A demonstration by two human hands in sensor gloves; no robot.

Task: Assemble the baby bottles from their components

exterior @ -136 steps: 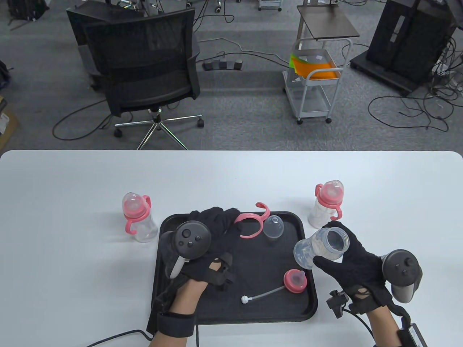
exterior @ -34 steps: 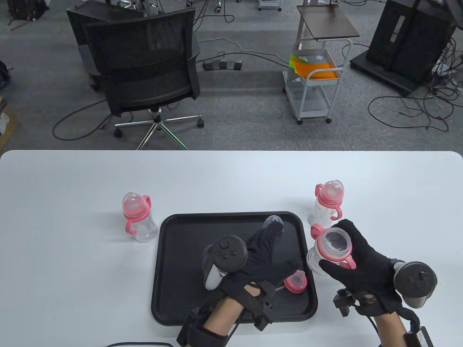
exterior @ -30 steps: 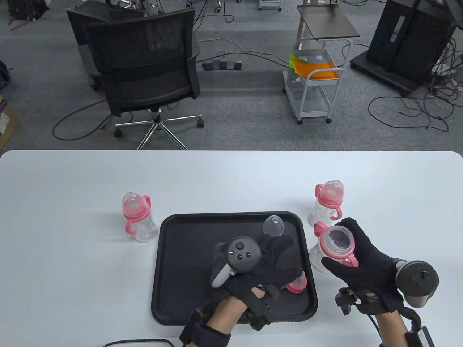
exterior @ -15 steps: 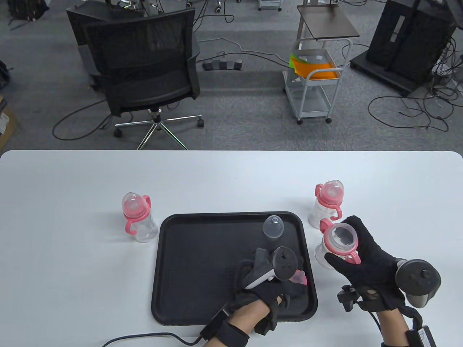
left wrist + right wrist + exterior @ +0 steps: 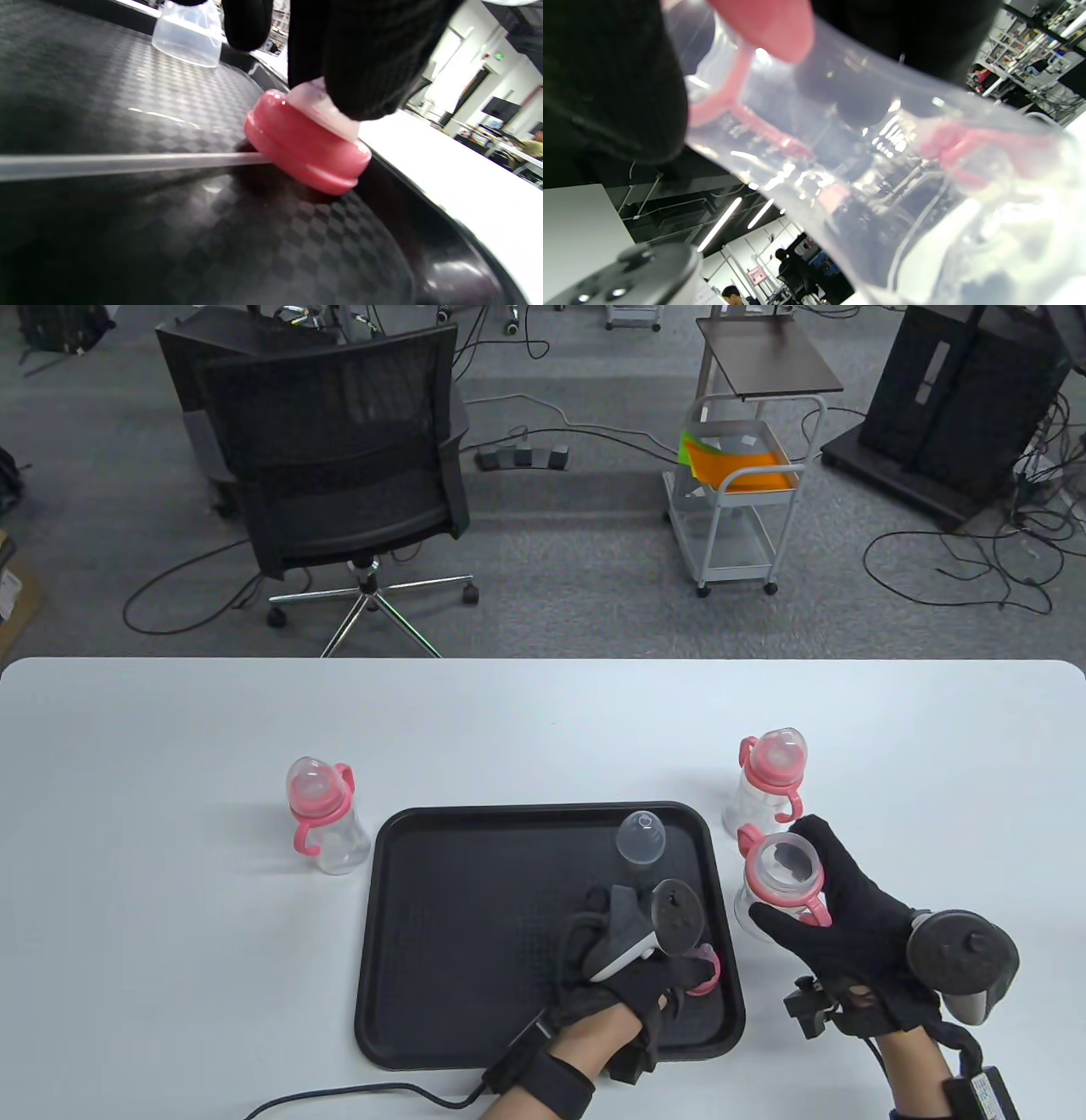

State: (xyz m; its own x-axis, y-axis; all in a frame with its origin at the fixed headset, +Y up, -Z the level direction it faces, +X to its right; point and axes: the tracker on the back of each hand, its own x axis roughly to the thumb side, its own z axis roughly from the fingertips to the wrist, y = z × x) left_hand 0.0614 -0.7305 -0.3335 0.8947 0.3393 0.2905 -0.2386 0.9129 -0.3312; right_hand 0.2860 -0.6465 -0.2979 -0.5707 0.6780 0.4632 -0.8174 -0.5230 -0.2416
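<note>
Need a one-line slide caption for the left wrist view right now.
Left hand pinches the nipple of the pink collar, straw attached, on the black tray.

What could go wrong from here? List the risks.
1. The left hand pinches only the soft nipple on the pink collar; the grip may slip as it lifts.
2. The straw trails from the collar along the tray and may drag or catch.
3. The right hand holds the open bottle close to a finished bottle, which it could knock over.
</note>
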